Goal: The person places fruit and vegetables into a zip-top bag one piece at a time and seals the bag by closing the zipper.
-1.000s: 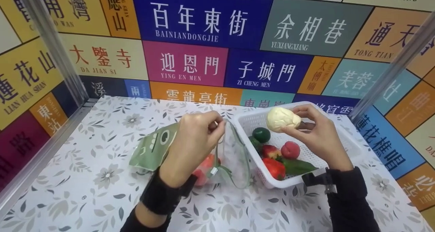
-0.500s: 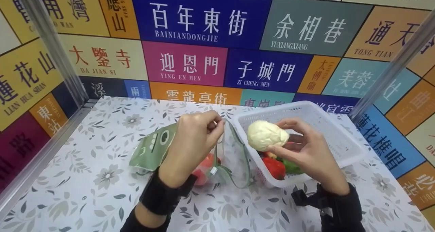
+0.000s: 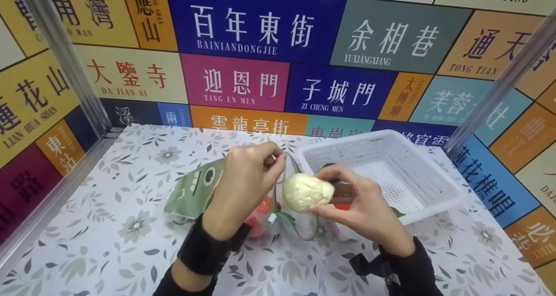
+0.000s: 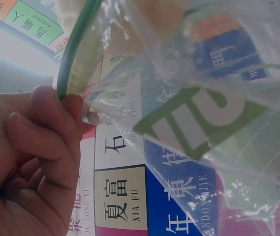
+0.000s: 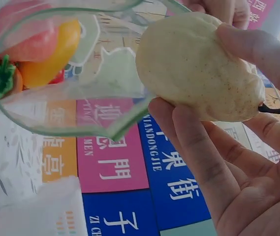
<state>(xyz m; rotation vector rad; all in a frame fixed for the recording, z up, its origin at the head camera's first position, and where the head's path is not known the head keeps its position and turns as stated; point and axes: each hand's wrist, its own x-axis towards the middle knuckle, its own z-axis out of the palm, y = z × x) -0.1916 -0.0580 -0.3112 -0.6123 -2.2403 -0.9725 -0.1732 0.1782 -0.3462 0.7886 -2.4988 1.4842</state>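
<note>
A pale yellow pear (image 3: 305,193) with a dark stem, plain in the right wrist view, is held by the fingers and thumb of my right hand (image 3: 362,207). My left hand (image 3: 247,172) pinches the green-edged rim of a clear plastic bag (image 4: 199,123) between thumb and forefinger. Green printing with an eye and teeth covers the side of the bag. In the right wrist view the pear is right beside the bag's open mouth. Inside the bag lie a pinkish-red fruit (image 5: 24,29), a yellow piece (image 5: 53,56) and an orange one with a green leafy top (image 5: 12,78).
A white perforated plastic basket (image 3: 386,146) stands on the right of the flower-patterned table (image 3: 139,252). Red and green produce in it is mostly hidden by my right hand. Colourful printed panels (image 3: 243,83) and clear corner posts close off the back and sides.
My right hand has carried the pear left and toward me, from over the basket to the bag's mouth. The left hand stays in place, still pinching the rim.
</note>
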